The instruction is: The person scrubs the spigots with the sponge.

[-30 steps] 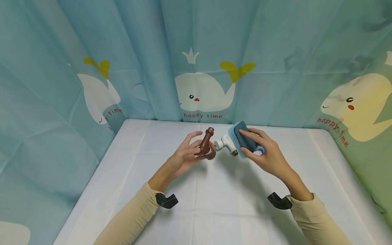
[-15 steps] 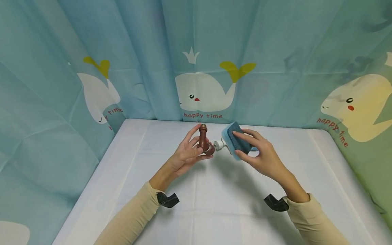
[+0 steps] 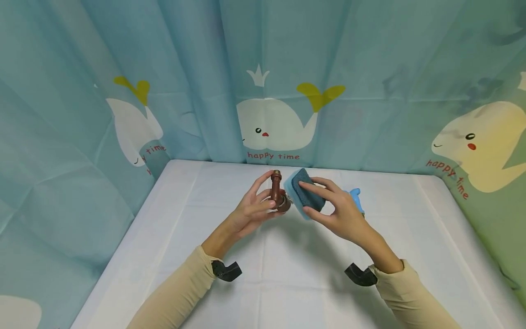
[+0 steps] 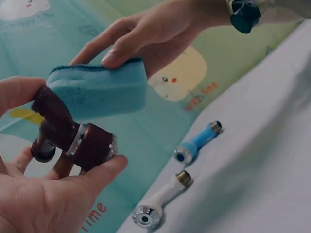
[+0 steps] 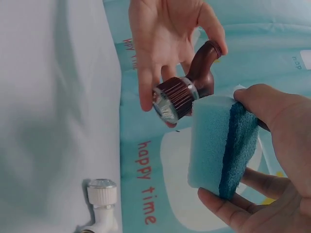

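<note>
My left hand (image 3: 248,212) holds a brown angle valve (image 3: 276,189) above the table between fingers and thumb, its threaded end upward. In the left wrist view its ribbed knob (image 4: 92,145) has a shiny end. Pinched in my right hand (image 3: 343,214) is a two-layer sponge (image 3: 306,192), light blue with a dark blue scouring side. The light face is turned toward the valve and lies close beside it; whether they touch, I cannot tell. Behind the sponge, a similar white valve (image 4: 163,196) is mostly hidden in the head view.
A blue valve (image 3: 356,198) lies on the white-covered table (image 3: 263,283), near the white one, beyond my right hand. Blue-green curtains (image 3: 197,82) printed with whales stand along the table's back and sides.
My right hand has moved left with the sponge, closer to the brown valve, uncovering the blue valve and covering the white one. My left hand has turned the brown valve more upright.
</note>
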A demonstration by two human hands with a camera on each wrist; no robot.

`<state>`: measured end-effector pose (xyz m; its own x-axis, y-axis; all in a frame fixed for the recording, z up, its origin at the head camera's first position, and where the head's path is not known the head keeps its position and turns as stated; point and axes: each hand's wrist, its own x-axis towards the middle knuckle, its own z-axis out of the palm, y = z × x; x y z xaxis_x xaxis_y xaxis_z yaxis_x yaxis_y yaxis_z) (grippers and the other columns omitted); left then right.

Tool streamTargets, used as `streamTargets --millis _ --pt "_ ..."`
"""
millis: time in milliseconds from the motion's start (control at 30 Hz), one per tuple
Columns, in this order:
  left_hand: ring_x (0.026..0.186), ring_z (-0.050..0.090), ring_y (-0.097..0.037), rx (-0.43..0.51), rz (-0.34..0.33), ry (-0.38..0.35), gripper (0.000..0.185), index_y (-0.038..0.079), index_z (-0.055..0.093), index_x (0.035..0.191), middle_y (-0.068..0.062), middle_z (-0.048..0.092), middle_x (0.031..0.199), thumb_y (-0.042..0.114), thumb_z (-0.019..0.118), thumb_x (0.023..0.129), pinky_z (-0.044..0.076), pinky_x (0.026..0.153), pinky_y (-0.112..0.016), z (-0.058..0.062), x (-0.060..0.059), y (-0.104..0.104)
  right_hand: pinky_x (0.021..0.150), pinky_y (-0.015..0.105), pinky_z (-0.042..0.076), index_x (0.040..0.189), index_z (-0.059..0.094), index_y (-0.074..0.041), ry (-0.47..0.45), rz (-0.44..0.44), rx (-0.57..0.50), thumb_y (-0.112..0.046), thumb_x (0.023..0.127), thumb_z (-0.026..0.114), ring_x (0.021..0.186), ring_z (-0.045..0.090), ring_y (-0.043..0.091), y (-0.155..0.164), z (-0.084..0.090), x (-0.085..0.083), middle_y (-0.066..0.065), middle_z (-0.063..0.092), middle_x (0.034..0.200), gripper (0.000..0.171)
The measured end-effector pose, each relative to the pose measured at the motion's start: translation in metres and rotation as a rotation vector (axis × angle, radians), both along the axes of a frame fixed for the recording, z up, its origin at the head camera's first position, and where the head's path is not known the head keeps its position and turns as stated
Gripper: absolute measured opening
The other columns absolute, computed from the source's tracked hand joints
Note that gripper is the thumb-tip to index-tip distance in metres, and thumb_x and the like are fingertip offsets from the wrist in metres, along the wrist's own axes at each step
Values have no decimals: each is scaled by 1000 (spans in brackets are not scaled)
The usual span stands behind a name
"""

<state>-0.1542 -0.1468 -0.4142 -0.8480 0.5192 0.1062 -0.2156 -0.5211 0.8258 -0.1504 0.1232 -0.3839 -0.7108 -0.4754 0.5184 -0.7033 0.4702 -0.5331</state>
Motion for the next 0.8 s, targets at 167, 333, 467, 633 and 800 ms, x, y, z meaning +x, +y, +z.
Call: streamTargets --millis 167,333,467,633,800 --pt "125 55 -32 -7 -2 2 84 31 18 164 -31 33 150 2 61 98 48 108 -42 1 1 -1 89 46 58 143 63 -21 -5 -6 2 -15 85 85 128 58 29 1 1 0 11 55 146 62" --pt "116 57 -30 -34 33 50 84 27 20 163 -20 40 142 2 64 97 51 104 -46 0 1 2 88 43 58 143 63 -21 39 16 -23 -15 84 87 122 62 26 -10 2 3 10 55 147 64" --pt "111 60 -28 -32 76 92 84 23 23 163 -13 46 137 -3 64 94 54 100 -47 0 1 5 82 44 60 143 63 -19 39 29 -31 -16 85 86 114 65 28 -25 -4 7 14 53 147 62" --pt "107 60 -26 -12 119 104 88 22 25 163 -12 49 133 -4 69 92 56 97 -45 -1 2 5 82 50 60 143 63 -18 9 -49 -3 -18 88 83 116 63 36 -28 -11 4 19 51 146 58" --pt "106 60 -25 -16 168 153 94 21 23 163 -10 50 132 5 79 90 57 93 -37 1 2 6 84 48 61 145 61 -16 -34 -28 -113 -14 88 83 123 61 35 -35 -10 8 17 54 143 61"
